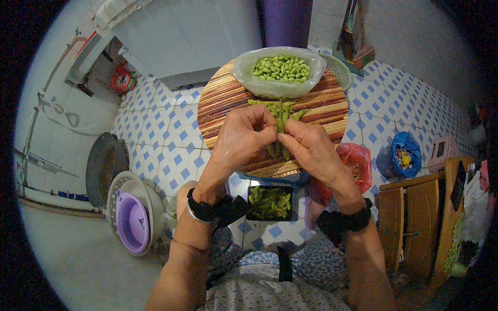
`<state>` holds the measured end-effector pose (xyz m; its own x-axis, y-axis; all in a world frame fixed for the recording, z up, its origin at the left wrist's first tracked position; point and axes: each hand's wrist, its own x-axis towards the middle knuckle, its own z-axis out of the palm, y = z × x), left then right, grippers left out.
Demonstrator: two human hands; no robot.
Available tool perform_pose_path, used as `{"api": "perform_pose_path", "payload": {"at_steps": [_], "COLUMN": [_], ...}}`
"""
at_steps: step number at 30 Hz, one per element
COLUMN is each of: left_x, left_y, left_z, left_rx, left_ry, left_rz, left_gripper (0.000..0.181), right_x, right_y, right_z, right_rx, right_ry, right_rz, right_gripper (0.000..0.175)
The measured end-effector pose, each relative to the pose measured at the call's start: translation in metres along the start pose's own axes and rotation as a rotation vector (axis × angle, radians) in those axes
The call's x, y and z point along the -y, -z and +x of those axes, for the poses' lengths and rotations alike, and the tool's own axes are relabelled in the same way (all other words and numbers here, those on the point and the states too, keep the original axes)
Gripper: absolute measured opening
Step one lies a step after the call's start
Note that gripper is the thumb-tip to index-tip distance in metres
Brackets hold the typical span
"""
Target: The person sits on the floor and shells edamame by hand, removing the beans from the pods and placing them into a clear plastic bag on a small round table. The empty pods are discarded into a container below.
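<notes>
Over a round table with a striped wood-pattern top [221, 116], my left hand [247, 132] and my right hand [311, 145] meet, pinching one green soybean pod [280, 122] between their fingertips. More unshelled pods [288, 107] lie on the table just beyond and beneath my hands. At the table's far side, a clear plastic bag [272, 90] stands spread wide, holding many shelled green beans [282, 69]. Below the table's near edge, a dark rectangular container [270, 218] holds many more pods [269, 202]. Black bands wrap both wrists.
A red plastic bag [356, 163] hangs or stands at the table's right. Farther right are a blue-lined bin [406, 155] and a wooden cabinet [422, 229]. Basins, including a purple one [132, 221], lean at left. A green plastic basket [340, 72] shows behind the table.
</notes>
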<state>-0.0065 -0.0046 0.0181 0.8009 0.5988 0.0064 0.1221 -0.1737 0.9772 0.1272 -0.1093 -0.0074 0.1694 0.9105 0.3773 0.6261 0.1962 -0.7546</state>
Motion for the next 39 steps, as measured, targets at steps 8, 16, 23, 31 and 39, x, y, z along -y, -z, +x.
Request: {"api": "perform_pose_path", "payload": {"at_steps": [8,16,23,31,39], "left_x": [-0.009,-0.005,-0.002,-0.009,0.001], "left_y": [0.009,0.001,-0.004,0.007,-0.001], "left_z": [-0.003,-0.004,0.002,-0.003,-0.003], "left_rx": [0.102,0.029,-0.052,0.109,0.051], "left_ry": [0.030,0.033,-0.064,0.032,-0.055], "left_rz": [-0.071,0.031,0.148,-0.042,0.090], "left_gripper": [0.007,0.008,0.008,0.005,0.008], "right_x": [0.006,0.001,0.002,0.005,0.002], "right_y": [0.004,0.004,0.001,0.008,0.007], "right_z": [0.000,-0.003,-0.002,-0.002,-0.005], "right_rx": [0.005,-0.015,-0.052,-0.006,-0.017], "right_ry": [0.014,0.071,0.093,0.065,0.123], "right_rz": [-0.038,-0.081,-0.119,-0.080,-0.153], "right_gripper": [0.020,0.019,0.019,0.020,0.018]}}
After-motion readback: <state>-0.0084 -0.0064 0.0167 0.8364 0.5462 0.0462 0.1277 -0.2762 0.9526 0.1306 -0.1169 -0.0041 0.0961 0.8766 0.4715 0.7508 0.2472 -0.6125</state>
